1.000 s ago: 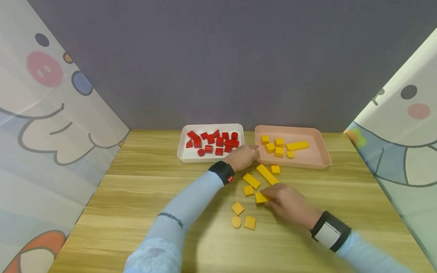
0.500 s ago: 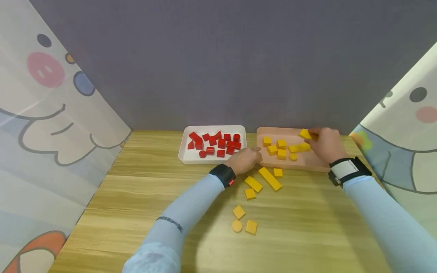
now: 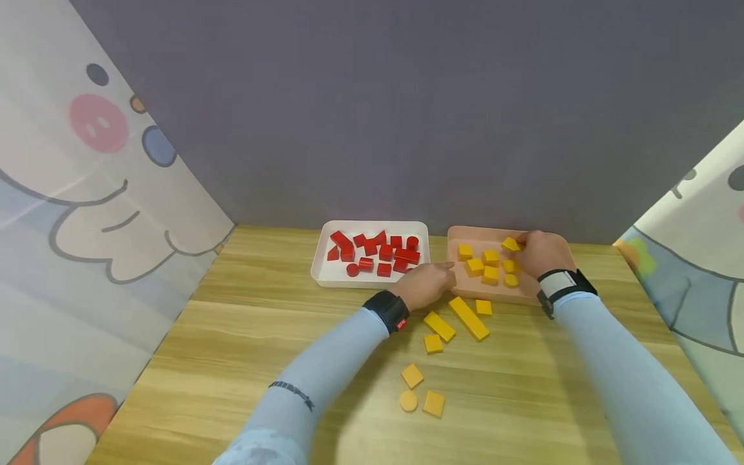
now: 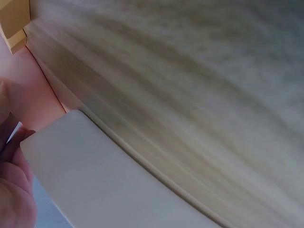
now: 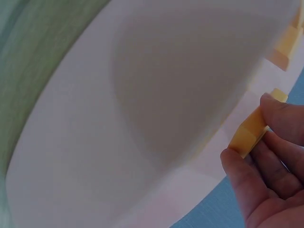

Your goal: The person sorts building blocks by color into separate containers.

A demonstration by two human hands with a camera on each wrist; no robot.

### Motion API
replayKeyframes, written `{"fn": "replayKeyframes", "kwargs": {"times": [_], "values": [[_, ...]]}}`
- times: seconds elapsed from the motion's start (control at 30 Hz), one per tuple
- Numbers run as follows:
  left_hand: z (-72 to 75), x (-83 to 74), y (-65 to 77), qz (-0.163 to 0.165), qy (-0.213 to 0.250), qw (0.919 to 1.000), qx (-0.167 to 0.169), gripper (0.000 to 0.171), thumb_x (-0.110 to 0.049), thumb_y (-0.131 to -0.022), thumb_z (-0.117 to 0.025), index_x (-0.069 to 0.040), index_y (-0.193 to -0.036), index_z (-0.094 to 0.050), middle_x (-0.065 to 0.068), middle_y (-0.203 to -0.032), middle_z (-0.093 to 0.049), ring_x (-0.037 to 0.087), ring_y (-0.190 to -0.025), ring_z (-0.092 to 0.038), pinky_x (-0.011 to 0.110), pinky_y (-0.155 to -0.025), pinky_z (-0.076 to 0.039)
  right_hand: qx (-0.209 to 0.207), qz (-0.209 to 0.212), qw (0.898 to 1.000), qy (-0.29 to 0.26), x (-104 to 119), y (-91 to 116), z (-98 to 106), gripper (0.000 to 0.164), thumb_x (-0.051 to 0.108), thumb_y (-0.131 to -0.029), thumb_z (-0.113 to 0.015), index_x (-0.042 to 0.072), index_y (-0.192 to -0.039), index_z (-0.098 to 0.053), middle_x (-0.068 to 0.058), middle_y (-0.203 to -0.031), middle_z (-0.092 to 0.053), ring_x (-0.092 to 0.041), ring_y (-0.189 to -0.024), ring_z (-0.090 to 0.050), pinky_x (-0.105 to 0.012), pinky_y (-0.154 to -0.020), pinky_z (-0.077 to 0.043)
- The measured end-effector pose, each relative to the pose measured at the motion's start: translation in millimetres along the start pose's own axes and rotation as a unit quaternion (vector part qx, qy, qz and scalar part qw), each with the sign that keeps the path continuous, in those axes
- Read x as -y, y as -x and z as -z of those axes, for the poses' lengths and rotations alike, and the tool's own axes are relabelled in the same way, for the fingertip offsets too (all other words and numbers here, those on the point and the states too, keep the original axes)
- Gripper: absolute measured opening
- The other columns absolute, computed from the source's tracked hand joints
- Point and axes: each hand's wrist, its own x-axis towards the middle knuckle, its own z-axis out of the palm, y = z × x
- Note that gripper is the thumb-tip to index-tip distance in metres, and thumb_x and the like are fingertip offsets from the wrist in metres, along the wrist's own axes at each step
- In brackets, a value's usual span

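In the head view, my right hand (image 3: 540, 254) pinches a yellow block (image 3: 511, 244) over the back right part of the pink tray (image 3: 465, 287). The right wrist view shows this block (image 5: 249, 130) between thumb and fingers. My left hand (image 3: 427, 286) grips the pink tray's left rim; some of its fingers are hidden. Yellow cubes (image 3: 490, 276) and a yellow cylinder (image 3: 511, 280) lie in the tray. A long yellow block (image 3: 508, 266) there is partly covered by my right hand.
A white tray (image 3: 322, 274) with several red blocks (image 3: 385, 252) stands left of the pink one. In front lie loose yellow pieces: a long bar (image 3: 469, 318), a shorter bar (image 3: 439, 326), several squares (image 3: 433, 403) and a disc (image 3: 409, 400). A grey panel (image 3: 407, 116) stands behind.
My right hand picked up a yellow block from the table, carried it to the pink tray, then lowered it there. My left hand stays at the tray's left rim. The head view has shifted slightly.
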Motion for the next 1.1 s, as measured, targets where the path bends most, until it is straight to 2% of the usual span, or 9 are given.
{"fn": "replayKeyframes", "kwargs": {"times": [0.33, 0.53, 0.7, 0.87, 1.03, 1.1], "values": [[4.7, -3.0, -0.9, 0.020, 0.017, 0.9996, 0.009, 0.020, -0.017, -0.102, -0.067, -0.021, -0.118, -0.078, -0.006, -0.116, -0.079, 0.013, -0.140, -0.058, 0.025, -0.109, -0.051, -0.011, 0.008, 1.000, -0.005, -8, -6, -6, 0.031, 0.011, -0.093, -0.073, -0.003, -0.121, -0.073, -0.025, -0.122, -0.071, -0.044, -0.106, -0.056, -0.062, -0.106, -0.047], [3.9, -3.4, -1.9, 0.025, 0.017, 0.9995, 0.011, 0.020, -0.019, -0.103, -0.066, -0.021, -0.118, -0.078, -0.007, -0.116, -0.079, 0.012, -0.140, -0.058, 0.024, -0.109, -0.051, -0.011, 0.022, 1.000, 0.012, -8, -8, -8, 0.034, 0.018, -0.095, -0.073, -0.001, -0.123, -0.073, -0.024, -0.122, -0.073, -0.041, -0.105, -0.058, -0.061, -0.106, -0.045], [1.4, -3.8, -3.1, 0.022, 0.018, 0.9995, 0.011, 0.019, -0.020, -0.103, -0.066, -0.021, -0.117, -0.078, -0.007, -0.116, -0.079, 0.012, -0.140, -0.058, 0.024, -0.109, -0.051, 0.004, 0.010, 1.000, 0.002, -10, -7, -10, 0.035, 0.018, -0.096, -0.071, -0.001, -0.126, -0.072, -0.023, -0.124, -0.071, -0.043, -0.110, -0.057, -0.063, -0.107, -0.043], [-2.5, -1.7, -4.5, 0.019, 0.017, 0.9997, 0.006, 0.017, -0.017, -0.103, -0.066, -0.021, -0.113, -0.079, -0.007, -0.115, -0.079, 0.013, -0.139, -0.059, 0.025, -0.108, -0.052, -0.004, 0.003, 1.000, -0.008, -10, -4, -7, 0.037, 0.020, -0.099, -0.070, -0.001, -0.129, -0.070, -0.025, -0.129, -0.068, -0.047, -0.115, -0.056, -0.066, -0.109, -0.044], [-3.7, 1.2, -5.6, 0.027, 0.031, 0.9991, 0.009, 0.017, -0.017, -0.102, -0.067, -0.021, -0.114, -0.079, -0.006, -0.113, -0.080, 0.012, -0.138, -0.060, 0.024, -0.109, -0.051, -0.027, 0.042, 0.998, -0.023, -6, 4, -1, 0.037, 0.018, -0.099, -0.071, -0.005, -0.128, -0.069, -0.028, -0.127, -0.069, -0.050, -0.119, -0.056, -0.066, -0.110, -0.042], [-2.7, 2.2, -5.6, 0.029, 0.034, 0.9989, 0.009, 0.018, -0.017, -0.102, -0.066, -0.021, -0.114, -0.079, -0.006, -0.112, -0.080, 0.013, -0.138, -0.060, 0.024, -0.109, -0.051, -0.048, 0.068, 0.996, -0.026, -1, 11, 1, 0.036, 0.018, -0.097, -0.072, -0.004, -0.126, -0.071, -0.027, -0.120, -0.073, -0.047, -0.114, -0.061, -0.065, -0.106, -0.046]]}}
